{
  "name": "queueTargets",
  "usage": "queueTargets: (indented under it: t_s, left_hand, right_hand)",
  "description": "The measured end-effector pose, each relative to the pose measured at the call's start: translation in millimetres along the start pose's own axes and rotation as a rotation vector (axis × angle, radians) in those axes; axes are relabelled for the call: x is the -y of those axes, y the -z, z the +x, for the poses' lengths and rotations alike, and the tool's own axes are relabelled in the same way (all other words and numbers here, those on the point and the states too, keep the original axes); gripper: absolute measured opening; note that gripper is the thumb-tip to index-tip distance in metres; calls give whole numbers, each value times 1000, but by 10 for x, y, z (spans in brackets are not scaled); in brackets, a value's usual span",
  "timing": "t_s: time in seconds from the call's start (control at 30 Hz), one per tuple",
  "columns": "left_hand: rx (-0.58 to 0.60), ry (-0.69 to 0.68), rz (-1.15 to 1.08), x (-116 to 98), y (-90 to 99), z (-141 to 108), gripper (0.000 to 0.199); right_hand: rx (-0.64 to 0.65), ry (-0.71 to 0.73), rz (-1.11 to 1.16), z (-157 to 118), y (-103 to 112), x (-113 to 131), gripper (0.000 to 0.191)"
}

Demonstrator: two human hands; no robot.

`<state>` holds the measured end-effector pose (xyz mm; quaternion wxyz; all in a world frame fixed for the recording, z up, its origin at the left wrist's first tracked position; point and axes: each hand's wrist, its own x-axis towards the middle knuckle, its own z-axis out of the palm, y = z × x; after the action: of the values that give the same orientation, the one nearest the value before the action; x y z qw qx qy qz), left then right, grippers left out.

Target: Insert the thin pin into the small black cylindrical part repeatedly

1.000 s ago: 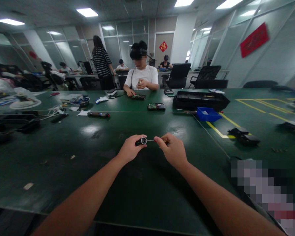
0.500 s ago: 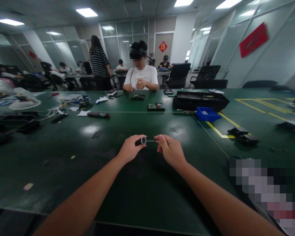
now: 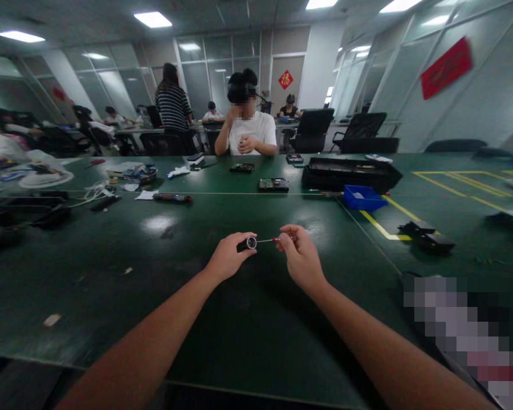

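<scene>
Near the middle of the view, my left hand [image 3: 228, 256] grips a small black cylinder [image 3: 250, 244] with a silver ring at its end, held above the green table [image 3: 222, 341]. My right hand [image 3: 301, 256] is closed on a screwdriver [image 3: 267, 240] with a red part at the handle. Its thin metal shaft points left, and the tip is at or very near the side of the cylinder. Whether the two touch I cannot tell. Most of the handle is hidden by my fingers.
Farther back lie a circuit board device [image 3: 273, 184], a blue bin [image 3: 364, 197], a long black tray [image 3: 350, 175] and a multicoloured tool [image 3: 172, 197]. Black parts [image 3: 427, 234] rest at the right. Across the table sits a person in a white shirt [image 3: 263, 132].
My right hand has turned, with its fingers raised, and the screwdriver now slants slightly. More of its red part shows. The person opposite has lifted one hand to the face.
</scene>
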<state>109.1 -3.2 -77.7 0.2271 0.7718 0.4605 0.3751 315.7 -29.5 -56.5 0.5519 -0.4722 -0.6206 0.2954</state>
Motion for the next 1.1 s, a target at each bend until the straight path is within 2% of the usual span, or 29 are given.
queueTargets:
  t_s: [0.13, 0.23, 0.37, 0.43, 0.57, 0.77, 1.1]
  left_hand:
    - [-6, -10, -2, 1, -6, 5, 39]
    - [-23, -72, 1, 10, -4, 13, 39]
    - [-6, -122, 94, 36, 12, 34, 37]
    - [2, -89, 122, 51, 18, 40, 39]
    - [29, -41, 125, 62, 18, 37, 41]
    - [51, -69, 144, 43, 1, 34, 41]
    - [81, -100, 175, 8, 14, 33, 39]
  right_hand:
    - [-33, -114, 214, 63, -36, -100, 31]
    - [-67, -213, 399, 101, -52, -183, 33]
    - [-80, -347, 558, 128, -47, -239, 31]
    - [-113, -337, 501, 124, -38, -232, 30]
    - [-129, -192, 288, 86, -26, -180, 29]
    - [-73, -54, 114, 41, -17, -89, 29]
    - [-51, 53, -103, -13, -12, -12, 27]
